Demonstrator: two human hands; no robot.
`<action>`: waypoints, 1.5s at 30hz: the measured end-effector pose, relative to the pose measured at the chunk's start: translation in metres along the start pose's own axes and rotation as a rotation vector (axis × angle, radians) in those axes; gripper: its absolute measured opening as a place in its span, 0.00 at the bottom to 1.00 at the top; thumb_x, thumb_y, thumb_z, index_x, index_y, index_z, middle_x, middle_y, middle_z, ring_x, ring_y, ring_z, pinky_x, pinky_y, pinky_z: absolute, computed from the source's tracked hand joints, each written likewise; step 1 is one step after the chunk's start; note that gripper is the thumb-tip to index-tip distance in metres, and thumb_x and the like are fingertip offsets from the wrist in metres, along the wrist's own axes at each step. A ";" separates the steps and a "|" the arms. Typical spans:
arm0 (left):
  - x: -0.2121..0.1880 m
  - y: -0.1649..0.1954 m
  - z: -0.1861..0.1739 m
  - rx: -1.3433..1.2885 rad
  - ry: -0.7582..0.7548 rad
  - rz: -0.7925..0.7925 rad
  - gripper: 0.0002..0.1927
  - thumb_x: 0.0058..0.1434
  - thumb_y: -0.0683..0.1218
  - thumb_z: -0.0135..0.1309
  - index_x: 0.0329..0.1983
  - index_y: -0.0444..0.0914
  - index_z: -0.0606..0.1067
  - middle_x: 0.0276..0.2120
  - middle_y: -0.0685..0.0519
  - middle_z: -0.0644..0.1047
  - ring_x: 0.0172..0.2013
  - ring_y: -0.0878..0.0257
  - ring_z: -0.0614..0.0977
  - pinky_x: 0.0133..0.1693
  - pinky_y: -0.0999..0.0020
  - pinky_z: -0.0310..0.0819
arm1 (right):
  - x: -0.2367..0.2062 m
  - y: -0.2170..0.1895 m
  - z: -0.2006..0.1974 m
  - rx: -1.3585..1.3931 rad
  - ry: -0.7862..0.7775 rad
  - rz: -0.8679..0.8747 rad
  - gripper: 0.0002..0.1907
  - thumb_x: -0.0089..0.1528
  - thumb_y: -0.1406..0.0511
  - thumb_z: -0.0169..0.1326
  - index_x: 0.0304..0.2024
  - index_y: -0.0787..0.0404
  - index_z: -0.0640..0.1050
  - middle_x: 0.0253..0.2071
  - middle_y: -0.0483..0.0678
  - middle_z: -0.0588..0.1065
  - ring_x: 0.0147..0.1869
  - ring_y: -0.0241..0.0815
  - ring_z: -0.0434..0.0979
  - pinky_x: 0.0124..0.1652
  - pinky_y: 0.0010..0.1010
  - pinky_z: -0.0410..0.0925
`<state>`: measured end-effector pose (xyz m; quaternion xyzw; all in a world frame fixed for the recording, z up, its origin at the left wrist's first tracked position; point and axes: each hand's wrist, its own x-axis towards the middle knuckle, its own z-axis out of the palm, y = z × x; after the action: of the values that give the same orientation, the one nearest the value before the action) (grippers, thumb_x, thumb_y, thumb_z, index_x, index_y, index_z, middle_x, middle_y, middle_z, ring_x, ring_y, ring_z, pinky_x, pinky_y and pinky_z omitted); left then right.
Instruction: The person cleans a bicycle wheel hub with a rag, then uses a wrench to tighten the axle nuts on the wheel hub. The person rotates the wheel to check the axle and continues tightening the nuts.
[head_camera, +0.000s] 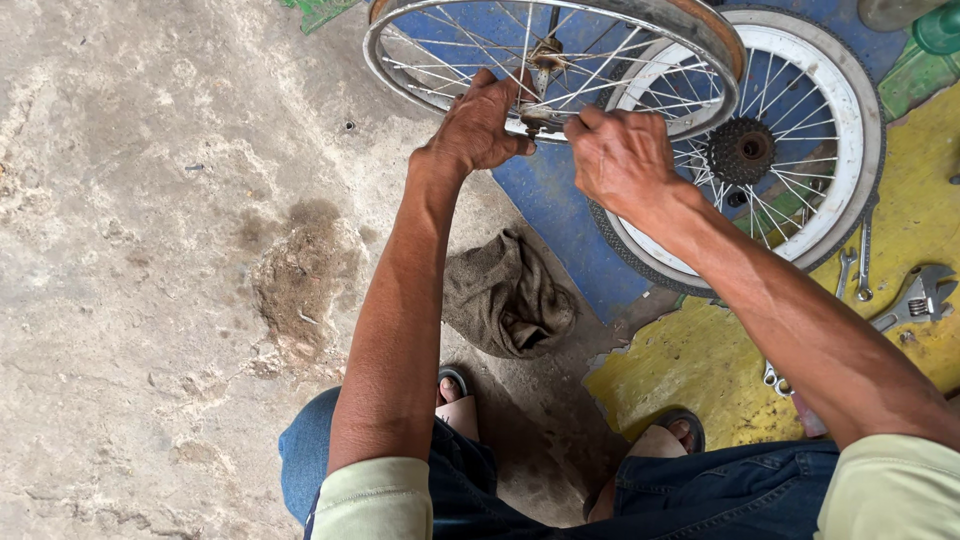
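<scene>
A bare metal bicycle rim (400, 75) with thin spokes is held up on edge in front of me. My left hand (480, 125) grips its lower edge, fingers curled around the rim. Beside it, my right hand (620, 160) pinches a small metal part (535, 118) at the rim's near edge; what the part is cannot be made out. A second wheel (850, 110) with a white rim, a dark tyre and a rusty sprocket cluster (742, 150) lies flat on the ground behind my right hand.
A crumpled grey-brown rag (505, 295) lies on the rough concrete floor (150, 250) between my arms. An adjustable spanner (915, 300) and slim wrenches (860, 265) rest on a yellow and blue painted mat (690, 360) at right. My sandalled feet (455, 395) show below.
</scene>
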<state>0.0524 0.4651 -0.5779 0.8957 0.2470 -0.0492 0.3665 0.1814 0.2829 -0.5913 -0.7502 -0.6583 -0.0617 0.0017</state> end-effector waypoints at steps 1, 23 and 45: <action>0.000 -0.001 0.000 0.023 0.019 0.030 0.38 0.45 0.46 0.74 0.60 0.49 0.71 0.53 0.55 0.73 0.59 0.57 0.72 0.66 0.58 0.61 | -0.001 0.001 0.003 -0.025 -0.003 0.001 0.12 0.56 0.73 0.53 0.41 0.69 0.81 0.34 0.52 0.79 0.19 0.35 0.70 0.15 0.31 0.65; 0.003 -0.006 0.000 -0.018 0.015 -0.010 0.39 0.44 0.45 0.74 0.59 0.55 0.70 0.57 0.57 0.71 0.61 0.57 0.74 0.67 0.61 0.64 | -0.021 -0.007 0.000 0.150 0.187 0.062 0.11 0.58 0.74 0.55 0.43 0.68 0.82 0.30 0.52 0.78 0.25 0.44 0.78 0.23 0.36 0.70; 0.013 -0.029 0.009 -0.093 0.036 0.152 0.38 0.49 0.43 0.72 0.62 0.49 0.68 0.56 0.50 0.70 0.60 0.51 0.73 0.67 0.61 0.68 | -0.031 -0.007 0.027 0.469 0.319 0.194 0.06 0.67 0.73 0.54 0.44 0.70 0.80 0.36 0.58 0.79 0.23 0.38 0.73 0.17 0.30 0.66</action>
<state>0.0505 0.4819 -0.6060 0.8946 0.1869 0.0064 0.4059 0.1727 0.2554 -0.6216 -0.7697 -0.5711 -0.0246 0.2843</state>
